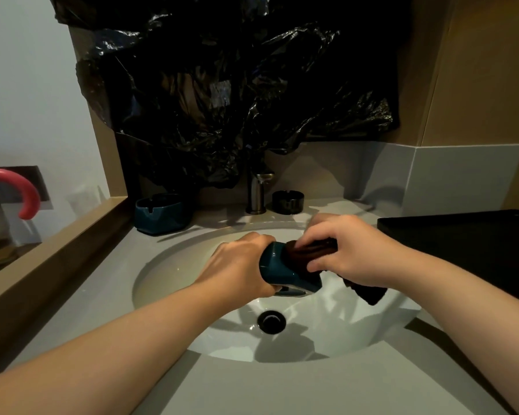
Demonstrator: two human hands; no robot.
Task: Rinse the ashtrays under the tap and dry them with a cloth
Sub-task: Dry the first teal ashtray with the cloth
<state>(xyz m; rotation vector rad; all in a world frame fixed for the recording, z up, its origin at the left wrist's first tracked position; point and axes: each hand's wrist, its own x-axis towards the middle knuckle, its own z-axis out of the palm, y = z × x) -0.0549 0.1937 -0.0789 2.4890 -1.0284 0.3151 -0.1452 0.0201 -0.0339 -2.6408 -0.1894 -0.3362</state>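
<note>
Two bare hands are meeting above the middle of the sink (174,274). The left hand (237,262) is gripping a teal ashtray (285,272), with its fingers wrapping round the far side, and is holding it tilted and clear of the basin. The right hand (348,253) is clutching a dark cloth (312,250), with fingers and thumb closing round the bunched fabric, and is pressing it against the side of the ashtray facing 3 o'clock. Whether the cloth is reaching inside the bowl cannot be told. A loose end of the cloth is hanging below the right hand toward 5 o'clock. The drain (271,322) is lying at 6 o'clock from the held ashtray.

On the counter (282,384), taking the basin as the dial:
- The tap (256,190) is standing at 12 o'clock.
- A second teal ashtray (159,212) is sitting upright at 10 o'clock.
- A black ashtray (287,201) is sitting just beside the tap, at 1 o'clock.
- A black tray (462,244) is lying at 3 o'clock.

Crumpled black plastic sheeting (237,85) is hanging above the tap. A pink hook (24,190) is showing at 9 o'clock, at the edge of the view.
</note>
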